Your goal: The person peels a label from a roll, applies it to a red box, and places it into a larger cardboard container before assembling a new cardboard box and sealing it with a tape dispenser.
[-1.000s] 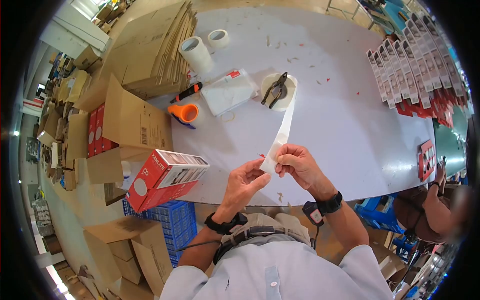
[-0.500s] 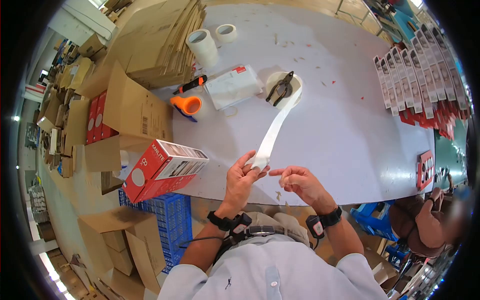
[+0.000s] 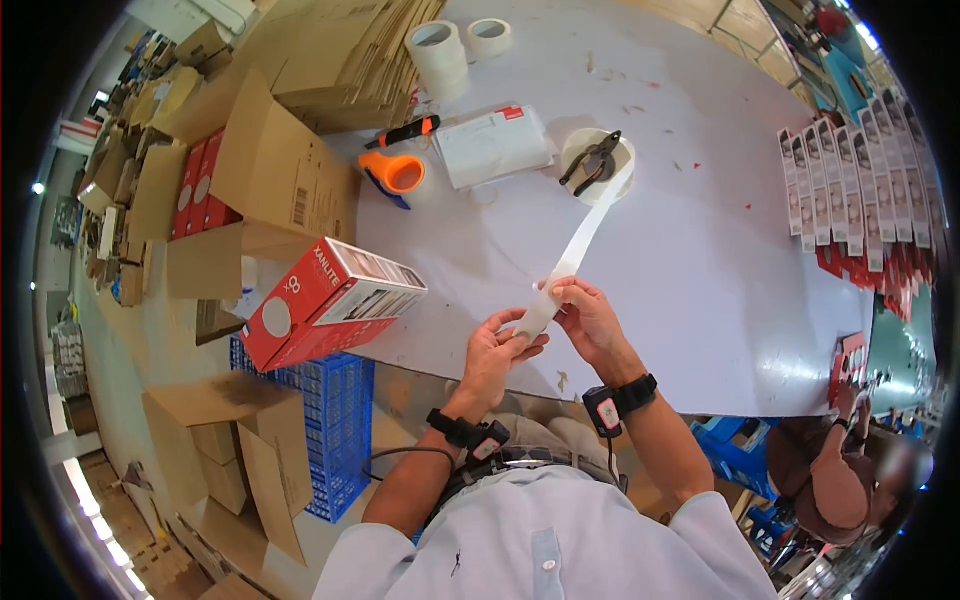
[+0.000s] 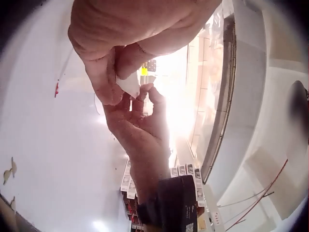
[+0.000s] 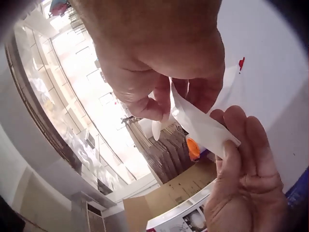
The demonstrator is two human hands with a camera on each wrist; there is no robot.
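A roll of white sticker labels (image 3: 626, 160) lies on the table with dark-handled pliers (image 3: 598, 166) on top. From it, a white strip (image 3: 588, 232) runs down toward the person. My left hand (image 3: 490, 358) pinches the strip's free end between thumb and fingers, as the right wrist view also shows. Slightly farther up the strip, my right hand (image 3: 597, 325) pinches it between thumb and forefinger. In the right wrist view the end piece (image 5: 205, 129) spans the two hands, slightly bent. The right fingertips partly hide the strip in the left wrist view.
Left of the hands stands a red-and-white box (image 3: 318, 305), beside an open carton (image 3: 290, 190) holding red boxes. An orange tape dispenser (image 3: 402, 174), a cutter (image 3: 408, 131), a white packet (image 3: 495, 147) and tape rolls (image 3: 438, 62) lie farther back. Another person (image 3: 825, 470) sits at right.
Half a second ago my right hand was off the strip while the left held its end; now the right pinches it again. The head view has shifted, moving the table things rightward.
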